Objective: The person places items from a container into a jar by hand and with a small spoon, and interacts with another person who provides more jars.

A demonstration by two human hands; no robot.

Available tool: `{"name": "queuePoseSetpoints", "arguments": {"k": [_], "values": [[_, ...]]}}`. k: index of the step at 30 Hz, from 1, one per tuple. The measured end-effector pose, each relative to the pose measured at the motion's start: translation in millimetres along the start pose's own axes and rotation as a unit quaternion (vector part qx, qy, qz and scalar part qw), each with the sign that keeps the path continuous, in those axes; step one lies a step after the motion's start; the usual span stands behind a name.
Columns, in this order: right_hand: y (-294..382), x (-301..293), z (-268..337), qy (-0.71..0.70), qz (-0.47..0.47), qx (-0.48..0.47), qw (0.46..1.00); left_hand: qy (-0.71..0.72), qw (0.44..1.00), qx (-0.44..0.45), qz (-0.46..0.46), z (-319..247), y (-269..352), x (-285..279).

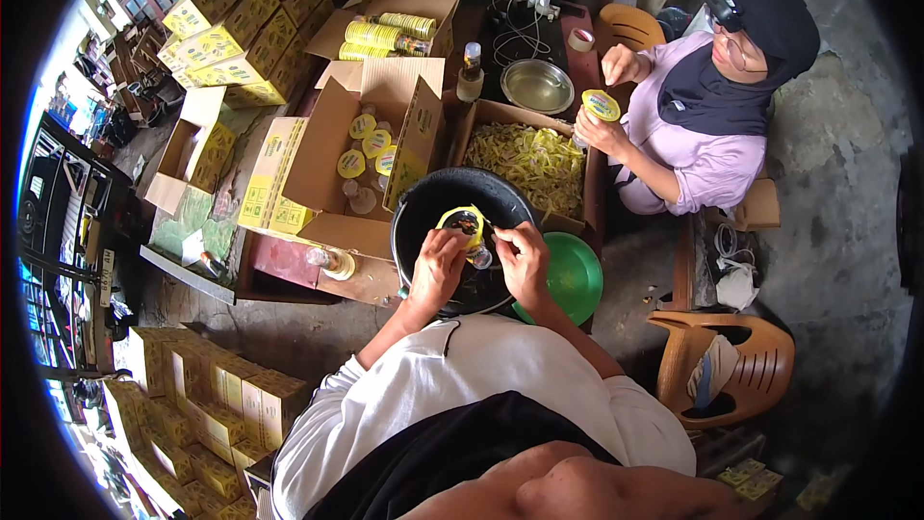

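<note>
Over a black bucket (410, 213) my left hand (439, 263) holds a plastic cup (462, 224) with a yellow printed rim and dark bits in it. My right hand (525, 253) is raised at the cup's right side, its thumb and fingers pinched together; whether something thin is between them I cannot tell. A small clear plastic piece (479, 257) shows just below the cup. Behind the bucket, a carton (413, 137) holds several cups with yellow lids (377, 143). To its right, a box is filled with yellow film scraps (530, 159).
A co-worker (693, 108) at the right holds a yellow-lidded cup (601, 105). A green basin (574, 278) stands beside the bucket, a metal bowl (538, 87) behind the scraps. Stacked cartons (224, 36) fill the back left. An orange-brown plastic chair (758, 368) stands at right.
</note>
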State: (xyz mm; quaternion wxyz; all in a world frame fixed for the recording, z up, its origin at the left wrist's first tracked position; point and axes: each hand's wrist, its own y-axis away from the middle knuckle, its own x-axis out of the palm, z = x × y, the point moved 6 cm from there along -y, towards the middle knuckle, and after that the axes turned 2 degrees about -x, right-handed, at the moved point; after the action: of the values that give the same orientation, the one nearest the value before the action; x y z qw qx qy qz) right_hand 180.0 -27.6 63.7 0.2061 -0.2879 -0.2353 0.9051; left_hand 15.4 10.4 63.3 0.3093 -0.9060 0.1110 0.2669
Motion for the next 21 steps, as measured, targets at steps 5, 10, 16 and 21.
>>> {"name": "queuePoseSetpoints", "arguments": {"k": [5, 10, 16, 21], "values": [[7.0, 7.4, 10.4, 0.028, 0.05, -0.045, 0.997, 0.001, 0.998, -0.06, 0.025, 7.1, -5.6, -2.0], [9.8, 3.2, 1.1, 0.04, 0.014, -0.022, 0.999, -0.017, 0.997, -0.073, 0.013, 27.0, 5.2, 4.7], [14.3, 4.2, 7.4, 0.041, 0.019, -0.043, 0.998, -0.061, 0.996, -0.066, -0.008, 26.7, 1.4, -0.8], [12.0, 10.3, 7.0, 0.094, 0.035, -0.084, 0.991, 0.017, 0.998, -0.061, -0.005, 17.5, 1.7, 5.2]]}}
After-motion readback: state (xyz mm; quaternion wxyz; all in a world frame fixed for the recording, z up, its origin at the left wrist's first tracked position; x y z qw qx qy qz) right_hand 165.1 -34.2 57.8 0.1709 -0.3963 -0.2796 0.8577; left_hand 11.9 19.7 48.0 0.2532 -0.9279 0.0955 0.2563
